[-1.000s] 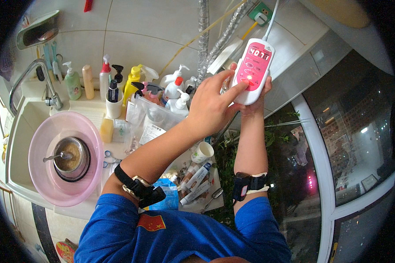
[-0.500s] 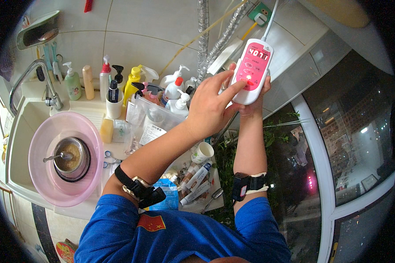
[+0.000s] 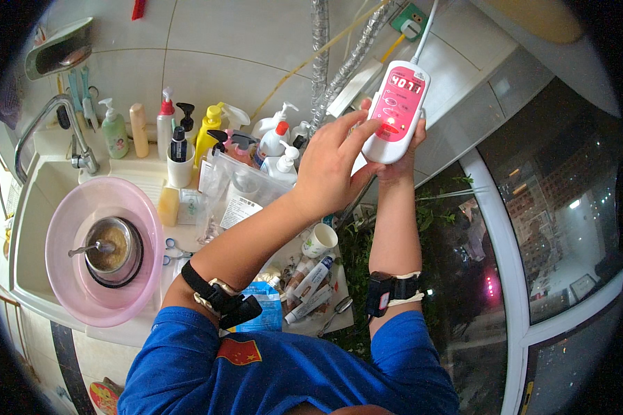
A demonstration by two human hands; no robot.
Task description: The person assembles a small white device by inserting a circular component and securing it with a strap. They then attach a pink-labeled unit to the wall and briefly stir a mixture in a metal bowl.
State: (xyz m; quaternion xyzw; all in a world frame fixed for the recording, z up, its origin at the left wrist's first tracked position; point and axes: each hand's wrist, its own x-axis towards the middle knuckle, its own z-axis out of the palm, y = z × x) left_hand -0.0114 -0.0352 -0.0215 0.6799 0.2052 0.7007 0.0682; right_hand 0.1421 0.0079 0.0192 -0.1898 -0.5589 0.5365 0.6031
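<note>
Controller (image 3: pixel 398 114), white-cased with a lit display (image 3: pixel 405 84), sits in the right hand (image 3: pixel 400 170), whose grip wraps around its back and right side (mostly hidden behind the casing). Just left of that grip, the left hand (image 3: pixel 325 164) is loosely spread, index fingertip (image 3: pixel 374 127) over the lower buttons; contact is unclear. Button work seems in hand; a press would call for steady backing. Its long axis slants up-right from the grip, cable (image 3: pixel 426 34) end pointing away from the blue shirt (image 3: pixel 291 366).
</note>
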